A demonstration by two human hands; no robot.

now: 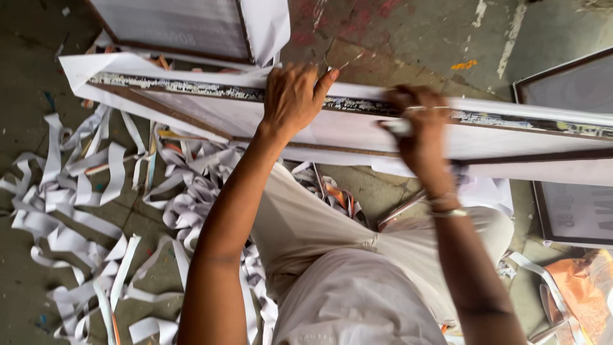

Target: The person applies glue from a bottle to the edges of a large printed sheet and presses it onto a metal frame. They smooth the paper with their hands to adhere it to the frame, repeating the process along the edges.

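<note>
Here we are above the floor, looking down on a long framed panel [357, 124] held on edge across the person's lap, its long axis running left to right and dipping a little towards the right. The top edge is dark and scuffed, flecked with torn white paper. The left hand [295, 96] lies draped over that edge near the middle, fingers spread and hooked over the far side, thumb up, steadying the panel. The right hand [421, 128] sits just beside it, further along the same edge, closed narrow around something small and pale (a blade or scraper perhaps, too blurred to tell) and pressed against the frame's face. Both hands are on the panel, so neither is nearer; the length of edge runs away to either side of them, with the longer free stretch out beyond the right hand.

Around the legs, the concrete floor [396, 38] is strewn with curling white paper strips [83, 191]. Another framed panel [172, 25] leans at the top, two more frames [571, 160] stand at the right, and something orange [581, 287] lies in the lower corner.
</note>
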